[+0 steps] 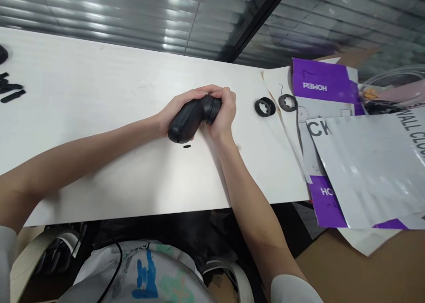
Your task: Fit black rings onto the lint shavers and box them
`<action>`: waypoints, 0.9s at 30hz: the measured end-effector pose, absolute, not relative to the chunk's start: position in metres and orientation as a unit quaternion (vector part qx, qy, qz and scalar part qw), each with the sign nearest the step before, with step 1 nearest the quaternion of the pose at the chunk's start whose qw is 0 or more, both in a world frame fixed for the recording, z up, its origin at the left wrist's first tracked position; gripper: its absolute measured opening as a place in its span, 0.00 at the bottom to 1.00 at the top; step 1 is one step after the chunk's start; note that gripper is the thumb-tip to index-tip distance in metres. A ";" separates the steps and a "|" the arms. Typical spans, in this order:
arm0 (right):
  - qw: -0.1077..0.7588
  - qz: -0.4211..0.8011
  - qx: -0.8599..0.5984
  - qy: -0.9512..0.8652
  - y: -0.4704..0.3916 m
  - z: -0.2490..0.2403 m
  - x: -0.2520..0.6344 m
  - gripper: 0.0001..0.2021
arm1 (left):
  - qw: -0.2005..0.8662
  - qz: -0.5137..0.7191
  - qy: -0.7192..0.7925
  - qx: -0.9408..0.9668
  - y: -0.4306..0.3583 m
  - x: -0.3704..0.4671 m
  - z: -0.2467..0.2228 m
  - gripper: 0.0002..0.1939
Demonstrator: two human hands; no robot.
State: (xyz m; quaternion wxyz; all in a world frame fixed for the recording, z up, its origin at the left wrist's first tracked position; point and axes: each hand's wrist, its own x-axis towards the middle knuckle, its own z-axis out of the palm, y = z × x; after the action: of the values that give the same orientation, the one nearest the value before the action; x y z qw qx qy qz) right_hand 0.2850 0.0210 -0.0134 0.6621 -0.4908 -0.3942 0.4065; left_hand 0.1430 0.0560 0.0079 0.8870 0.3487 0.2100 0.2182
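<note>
My right fingers (226, 100) are curled tight over the round collar end of the black bent housing (192, 117), wrapping it from the far side so the tips meet the top of the rim. My left hand (175, 110) cups the fatter, rounded body from behind, fingers folded around it and mostly hidden under the part, so both hands are clenched on the same piece. It lies low over the white table (99, 99), near the middle, its bulbous end resting on or just above the surface (I cannot tell which).

Judging by the matte, faintly stippled skin, I take it for moulded plastic: stiff, light enough for one hand, not slippery. The elbow shape gives two natural holds, the thick body for bracing and the narrow collar for twisting, and that is where the hands sit now. I would avoid squeezing the open rim hard, since thin plastic edges can crack.

A small black sliver (187, 146) lies on the table just in front of the housing. To the right, well apart, two black toothed rings (264, 106) sit side by side, the farther one on a sheet of paper. Beyond them a purple and white box (323, 87) and a glossy white bag (368, 170) overlap at the table's edge. A few black bits (9, 90) lie at the far left.
</note>
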 end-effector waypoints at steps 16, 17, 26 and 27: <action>0.638 0.355 -0.499 -0.467 0.009 -0.015 0.281 0.14 | 0.888 0.152 0.247 0.358 0.063 0.142 0.010 0.19; 0.635 0.353 -0.498 -0.474 0.008 -0.016 0.282 0.14 | 0.887 0.152 0.248 0.359 0.062 0.142 0.011 0.19; 0.665 0.288 -0.484 -0.490 0.011 -0.007 0.278 0.14 | 0.878 0.210 0.256 0.345 0.060 0.145 0.006 0.17; 0.652 0.328 -0.489 -0.478 0.012 -0.005 0.279 0.15 | 0.877 0.225 0.249 0.345 0.060 0.145 0.004 0.17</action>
State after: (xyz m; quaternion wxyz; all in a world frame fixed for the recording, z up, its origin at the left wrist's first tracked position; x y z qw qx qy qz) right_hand 0.2789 0.0119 -0.0055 0.6521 -0.4891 -0.4775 0.3280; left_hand 0.1449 0.0604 0.0045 0.8765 0.3448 0.2495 0.2248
